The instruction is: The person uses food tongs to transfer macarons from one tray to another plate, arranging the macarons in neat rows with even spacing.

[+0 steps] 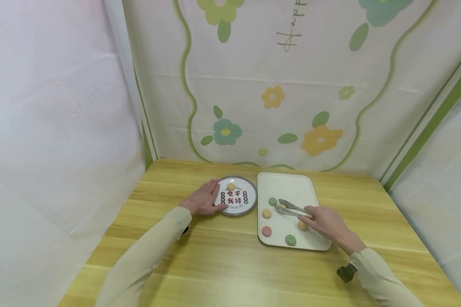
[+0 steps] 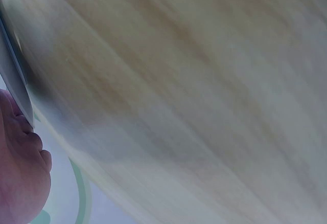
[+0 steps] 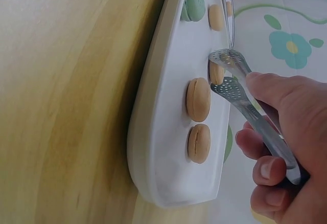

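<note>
My right hand [image 1: 328, 224] grips metal tongs [image 3: 260, 124] with perforated tips. In the right wrist view those tips stand on either side of a tan macaron [image 3: 216, 72] over the white tray [image 1: 288, 187]. Around it on the tray are a green macaron [image 1: 272, 201], a tan one [image 1: 266, 214], a pink one [image 1: 266, 231] and another green one [image 1: 290, 240]. Two more tan macarons [image 3: 198, 99] lie nearer the hand. My left hand [image 1: 204, 200] rests with straight fingers on the left rim of a round white plate [image 1: 249, 187], which bears one tan macaron [image 1: 231, 186].
Plate and tray sit side by side on a wooden table [image 1: 223, 264]. A flower-printed cloth wall [image 1: 246, 106] rises behind the table's back edge, with pale cloth on both sides. A dark device [image 1: 346, 273] hangs at the right wrist.
</note>
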Motion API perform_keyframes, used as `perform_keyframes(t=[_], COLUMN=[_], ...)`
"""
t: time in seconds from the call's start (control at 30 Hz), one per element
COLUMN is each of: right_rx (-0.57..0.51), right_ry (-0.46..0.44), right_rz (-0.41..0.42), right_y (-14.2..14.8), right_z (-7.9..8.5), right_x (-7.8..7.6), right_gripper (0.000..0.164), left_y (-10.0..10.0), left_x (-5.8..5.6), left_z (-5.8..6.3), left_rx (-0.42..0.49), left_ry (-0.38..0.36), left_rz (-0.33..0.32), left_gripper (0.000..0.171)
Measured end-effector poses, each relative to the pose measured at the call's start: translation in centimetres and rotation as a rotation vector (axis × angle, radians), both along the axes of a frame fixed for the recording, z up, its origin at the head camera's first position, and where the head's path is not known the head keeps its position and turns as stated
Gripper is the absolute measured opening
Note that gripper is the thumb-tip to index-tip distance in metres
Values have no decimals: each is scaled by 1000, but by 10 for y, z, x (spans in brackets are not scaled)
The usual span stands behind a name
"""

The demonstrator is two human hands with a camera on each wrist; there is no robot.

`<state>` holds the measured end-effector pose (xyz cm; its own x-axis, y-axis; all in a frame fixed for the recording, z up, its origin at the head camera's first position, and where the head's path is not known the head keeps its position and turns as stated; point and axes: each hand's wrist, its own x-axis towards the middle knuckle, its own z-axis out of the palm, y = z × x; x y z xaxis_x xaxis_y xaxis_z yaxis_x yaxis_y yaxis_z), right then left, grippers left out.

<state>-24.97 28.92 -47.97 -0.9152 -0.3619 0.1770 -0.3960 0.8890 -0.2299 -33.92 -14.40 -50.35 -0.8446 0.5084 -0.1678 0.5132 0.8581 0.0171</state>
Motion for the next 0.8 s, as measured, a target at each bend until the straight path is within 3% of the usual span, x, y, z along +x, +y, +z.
perform_keyframes(t=[0.8], right_rx=[6], right_ry=[35], right_rz=[23], right_y=[5], right_z=[-1], right_x=[3], right_gripper=[34], left_y=[0], left_x=[0], left_z=[-2], left_rx=[3], left_ry=[16], left_rz=[0], left_gripper=[106])
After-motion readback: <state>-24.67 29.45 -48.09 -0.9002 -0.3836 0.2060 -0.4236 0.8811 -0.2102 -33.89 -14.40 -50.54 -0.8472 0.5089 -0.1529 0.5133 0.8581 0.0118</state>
